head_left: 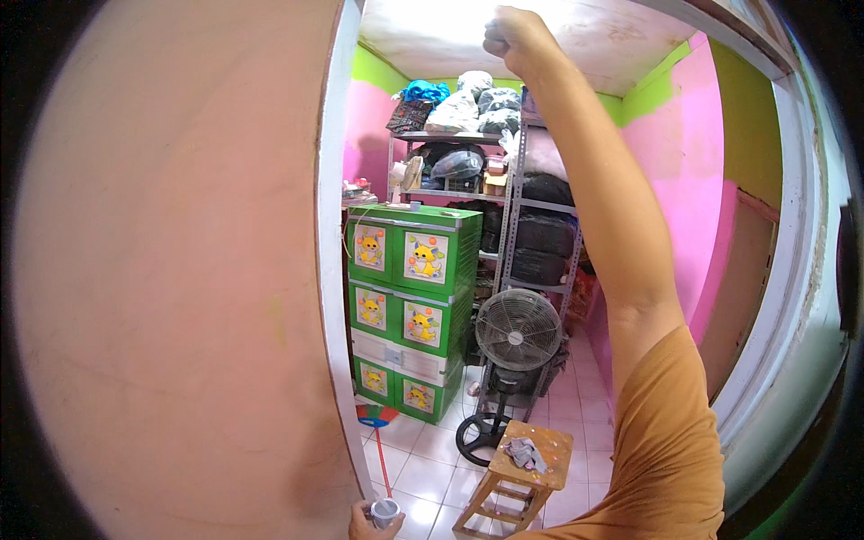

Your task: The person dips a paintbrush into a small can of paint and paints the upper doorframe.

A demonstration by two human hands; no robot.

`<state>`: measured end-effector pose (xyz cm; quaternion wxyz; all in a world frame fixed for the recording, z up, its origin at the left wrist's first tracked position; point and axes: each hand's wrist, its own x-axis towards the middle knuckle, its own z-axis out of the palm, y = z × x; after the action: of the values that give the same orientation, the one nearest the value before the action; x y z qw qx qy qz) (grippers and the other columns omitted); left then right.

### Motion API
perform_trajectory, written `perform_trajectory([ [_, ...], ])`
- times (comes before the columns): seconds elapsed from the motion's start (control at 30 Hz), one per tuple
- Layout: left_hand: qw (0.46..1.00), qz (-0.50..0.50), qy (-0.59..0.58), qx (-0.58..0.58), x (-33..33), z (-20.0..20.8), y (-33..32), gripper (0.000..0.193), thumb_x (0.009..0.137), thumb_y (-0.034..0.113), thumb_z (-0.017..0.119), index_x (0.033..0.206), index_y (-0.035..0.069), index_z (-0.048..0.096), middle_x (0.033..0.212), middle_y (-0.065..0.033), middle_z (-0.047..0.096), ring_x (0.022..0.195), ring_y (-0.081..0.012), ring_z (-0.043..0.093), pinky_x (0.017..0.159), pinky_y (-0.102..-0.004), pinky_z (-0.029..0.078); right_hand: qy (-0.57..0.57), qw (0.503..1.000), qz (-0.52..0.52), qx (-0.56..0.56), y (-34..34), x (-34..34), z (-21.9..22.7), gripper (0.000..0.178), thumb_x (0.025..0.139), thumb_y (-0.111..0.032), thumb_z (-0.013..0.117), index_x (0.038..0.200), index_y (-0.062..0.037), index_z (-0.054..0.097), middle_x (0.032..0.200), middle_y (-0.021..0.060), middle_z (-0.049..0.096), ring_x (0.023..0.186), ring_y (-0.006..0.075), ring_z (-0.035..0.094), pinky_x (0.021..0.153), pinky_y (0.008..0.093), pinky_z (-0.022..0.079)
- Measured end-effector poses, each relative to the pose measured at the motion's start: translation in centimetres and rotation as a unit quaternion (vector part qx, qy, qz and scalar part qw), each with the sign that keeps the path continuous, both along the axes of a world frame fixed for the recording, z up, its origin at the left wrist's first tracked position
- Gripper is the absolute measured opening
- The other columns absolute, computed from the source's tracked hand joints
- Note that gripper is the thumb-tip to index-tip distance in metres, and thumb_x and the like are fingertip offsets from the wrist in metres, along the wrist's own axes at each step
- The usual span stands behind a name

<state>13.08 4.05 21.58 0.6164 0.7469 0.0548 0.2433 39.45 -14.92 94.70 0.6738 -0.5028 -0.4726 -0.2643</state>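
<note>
My right hand [515, 38] is raised high at the top of the doorway, its fingers closed in a fist; nothing shows inside it. My right arm in an orange sleeve [666, 432] stretches up across the opening. At the lower edge my left hand [362, 525] grips a small grey cylindrical cup [385, 511], held low beside the white door frame [329, 270]. A peach-coloured wall [180, 288] fills the left side of the view.
Beyond the doorway is a pink and green storeroom. A green plastic drawer cabinet [409, 306] stands at left, a standing fan [517, 331] beside it, and a wooden stool [526, 468] with a cloth in front. Metal shelves [531, 207] hold bags. A broom [378, 418] leans by the frame.
</note>
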Motion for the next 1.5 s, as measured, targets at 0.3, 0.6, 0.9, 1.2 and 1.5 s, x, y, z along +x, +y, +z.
perform_trajectory([
  [0.3, 0.998, 0.046, -0.01, 0.048, -0.3, -2.8, 0.7, 0.058, 0.074, 0.028, 0.09, 0.116, 0.007, 0.055, 0.094, -0.0118, 0.068, 0.084, -0.0248, 0.066, 0.074, -0.0371, 0.054, 0.011, 1.0, -0.01, 0.014, 6.7, -0.8, 1.7, 0.006, 0.091, -0.007, 0.048, 0.087, -0.0098, 0.044, 0.06, -0.0006, 0.035, 0.045, 0.0121, 0.033, 0.04, 0.0295, 0.023],
  [0.6, 0.998, 0.053, -0.002, 0.023, -0.7, -0.9, 1.1, 0.059, 0.073, 0.027, 0.09, 0.116, 0.006, 0.056, 0.098, -0.0131, 0.068, 0.088, -0.0267, 0.067, 0.077, -0.0382, 0.054, -0.074, 0.99, -0.037, 0.112, 3.8, -1.0, -0.4, 0.024, 0.097, -0.011, 0.048, 0.074, -0.0112, 0.053, 0.054, -0.0026, 0.035, 0.04, 0.0106, 0.027, 0.039, 0.0306, 0.02],
  [0.9, 0.999, 0.022, 0.001, 0.038, 0.1, -0.4, 1.5, 0.061, 0.073, 0.03, 0.09, 0.118, 0.006, 0.056, 0.098, -0.0129, 0.068, 0.089, -0.0263, 0.066, 0.078, -0.0379, 0.053, -0.06, 0.995, -0.071, 0.037, 4.3, -0.3, 1.4, 0.023, 0.097, -0.017, 0.052, 0.075, -0.0132, 0.046, 0.053, -0.002, 0.031, 0.041, 0.0127, 0.031, 0.04, 0.03, 0.024],
  [1.2, 1.0, -0.015, -0.007, 0.011, 1.5, -2.1, 0.3, 0.06, 0.073, 0.029, 0.089, 0.118, 0.006, 0.056, 0.101, -0.0119, 0.067, 0.091, -0.0242, 0.065, 0.079, -0.0366, 0.053, -0.062, 0.982, -0.138, 0.11, -7.8, -5.6, 0.7, 0.024, 0.097, -0.017, 0.054, 0.073, -0.0131, 0.051, 0.053, -0.0038, 0.037, 0.04, 0.0119, 0.034, 0.039, 0.0285, 0.026],
  [1.5, 0.991, -0.111, 0.065, -0.029, 5.1, -5.1, -2.2, 0.061, 0.075, 0.029, 0.088, 0.119, 0.005, 0.054, 0.096, -0.0122, 0.067, 0.074, -0.0216, 0.065, 0.06, -0.0335, 0.053, -0.083, 0.938, -0.246, 0.23, -22.0, -13.8, -3.2, 0.021, 0.101, -0.016, 0.051, 0.082, -0.0091, 0.044, 0.064, -0.0032, 0.032, 0.048, 0.0083, 0.026, 0.044, 0.0265, 0.018],
])
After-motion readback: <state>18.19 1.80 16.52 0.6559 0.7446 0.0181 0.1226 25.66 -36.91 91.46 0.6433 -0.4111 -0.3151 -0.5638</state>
